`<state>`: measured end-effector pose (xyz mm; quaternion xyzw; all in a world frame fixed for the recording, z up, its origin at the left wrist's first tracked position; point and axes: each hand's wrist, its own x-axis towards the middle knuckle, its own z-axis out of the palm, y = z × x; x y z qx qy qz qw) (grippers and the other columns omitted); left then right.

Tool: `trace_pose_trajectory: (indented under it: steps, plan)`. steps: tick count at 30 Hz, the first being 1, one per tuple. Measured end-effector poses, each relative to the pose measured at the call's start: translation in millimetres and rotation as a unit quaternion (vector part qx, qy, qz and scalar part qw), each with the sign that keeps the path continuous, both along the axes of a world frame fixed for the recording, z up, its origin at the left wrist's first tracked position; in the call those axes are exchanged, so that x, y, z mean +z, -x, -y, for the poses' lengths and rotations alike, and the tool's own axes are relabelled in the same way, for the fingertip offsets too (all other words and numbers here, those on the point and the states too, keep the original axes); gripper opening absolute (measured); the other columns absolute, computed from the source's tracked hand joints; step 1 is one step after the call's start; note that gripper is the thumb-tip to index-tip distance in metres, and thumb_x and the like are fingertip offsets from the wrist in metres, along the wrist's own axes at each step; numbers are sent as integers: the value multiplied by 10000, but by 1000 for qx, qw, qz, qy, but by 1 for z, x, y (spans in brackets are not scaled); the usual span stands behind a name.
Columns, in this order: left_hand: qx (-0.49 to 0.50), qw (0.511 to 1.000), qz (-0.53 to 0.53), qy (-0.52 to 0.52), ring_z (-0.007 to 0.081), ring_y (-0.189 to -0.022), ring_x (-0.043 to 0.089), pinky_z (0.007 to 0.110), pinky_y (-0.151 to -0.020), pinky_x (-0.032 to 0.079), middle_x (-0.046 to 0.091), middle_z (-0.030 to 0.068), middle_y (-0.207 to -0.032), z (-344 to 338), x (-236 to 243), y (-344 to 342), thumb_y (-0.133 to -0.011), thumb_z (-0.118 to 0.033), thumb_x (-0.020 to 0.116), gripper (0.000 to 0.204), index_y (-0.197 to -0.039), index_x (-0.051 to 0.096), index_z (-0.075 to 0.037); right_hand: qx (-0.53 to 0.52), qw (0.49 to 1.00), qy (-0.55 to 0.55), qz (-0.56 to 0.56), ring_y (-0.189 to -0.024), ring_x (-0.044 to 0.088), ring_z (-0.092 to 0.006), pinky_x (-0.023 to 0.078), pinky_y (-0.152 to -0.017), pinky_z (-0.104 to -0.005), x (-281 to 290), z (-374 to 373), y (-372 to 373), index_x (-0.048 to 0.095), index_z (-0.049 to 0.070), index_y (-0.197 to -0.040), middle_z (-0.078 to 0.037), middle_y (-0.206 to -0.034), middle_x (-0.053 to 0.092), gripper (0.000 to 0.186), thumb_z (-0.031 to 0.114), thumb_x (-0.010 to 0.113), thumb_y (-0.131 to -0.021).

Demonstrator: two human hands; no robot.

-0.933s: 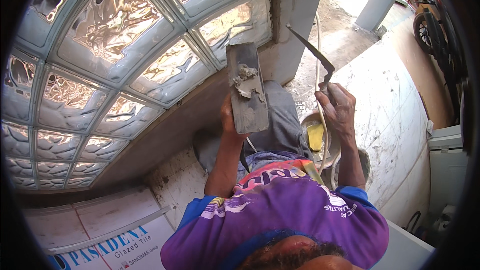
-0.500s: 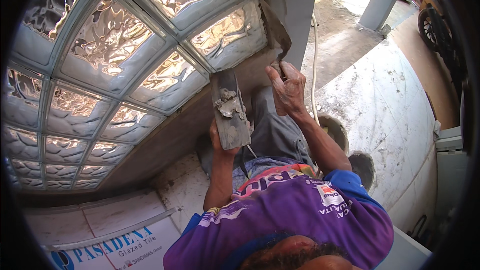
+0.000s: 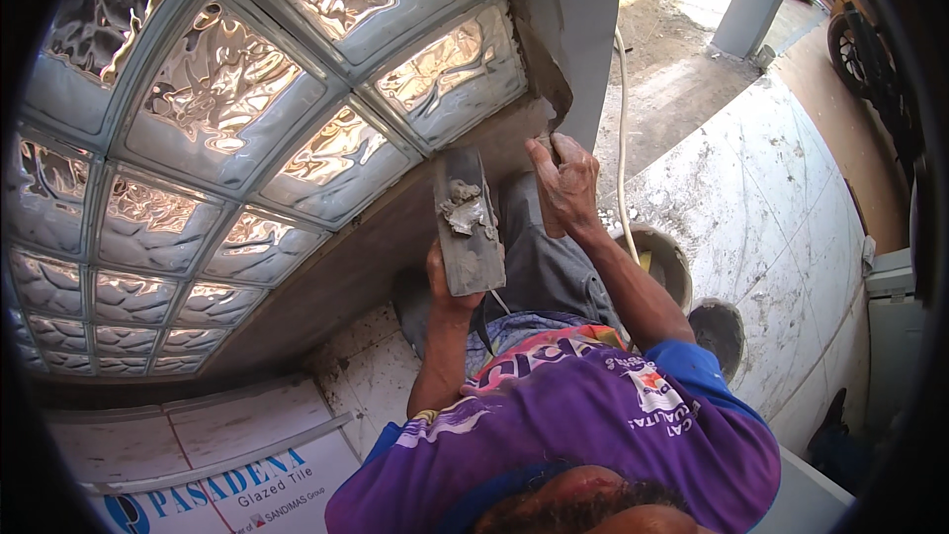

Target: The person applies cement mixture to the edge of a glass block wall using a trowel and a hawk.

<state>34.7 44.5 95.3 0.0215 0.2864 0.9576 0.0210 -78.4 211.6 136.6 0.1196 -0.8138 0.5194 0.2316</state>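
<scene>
My left hand [image 3: 441, 272] grips a narrow grey rectangular board [image 3: 474, 257] with a lump of grey mortar [image 3: 460, 200] on it. My right hand [image 3: 565, 181] is closed on the handle of a trowel. Its dark blade [image 3: 557, 94] lies against the grey mortared strip beside a wall of wavy glass blocks [image 3: 445, 67], just above and right of the board. How much of the blade touches the strip I cannot tell. My forearms come up from the purple shirt below.
Two buckets [image 3: 717, 336] [image 3: 660, 252] stand at my right by a pale hose [image 3: 622, 119] on dirty white tiles [image 3: 751, 188]. A black wheeled thing [image 3: 860, 49] leans at far right near a white cabinet [image 3: 890, 336]. A printed carton [image 3: 217, 465] lies lower left, a grey post [image 3: 741, 0] beyond.
My right hand has swung left and up with the trowel, bringing its blade to the strip beside the glass blocks. The board moved down and left, then slightly back right.
</scene>
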Motion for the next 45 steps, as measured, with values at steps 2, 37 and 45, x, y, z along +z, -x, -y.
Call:
trace_pose_trajectory:
  steps: [2, 37, 45]
  plan:
    - [8, 1000, 1, 2, 228, -1069, 536, 406, -779, 483, 525, 165, -1239, -2, 3, 0, -928, -363, 423, 539, -1369, 406, -53, 0, 1000, 6, 28, -635, 544, -335, 419, -616, -421, -10, -2, -3, 574, -14, -761, -156, -703, 554, 251, 210, 662, -833]
    - [314, 662, -237, 638, 384, -1038, 601, 436, -894, 472, 600, 238, -1141, 14, 16, 16, -765, -63, 627, 419, -1155, 571, 80, 295, 868, -354, 184, -633, 554, -365, 418, -592, -433, 120, -93, -54, 586, -21, -737, -184, -653, 535, 366, 322, 615, -860]
    - [251, 796, -191, 517, 307, -1044, 610, 411, -885, 486, 605, 184, -1144, 21, -12, 14, -854, -153, 568, 397, -1186, 560, 65, 154, 928, -334, 62, -644, 587, -322, 464, -597, -400, 105, -86, -67, 633, 10, -823, -142, -728, 593, 239, 234, 709, -782]
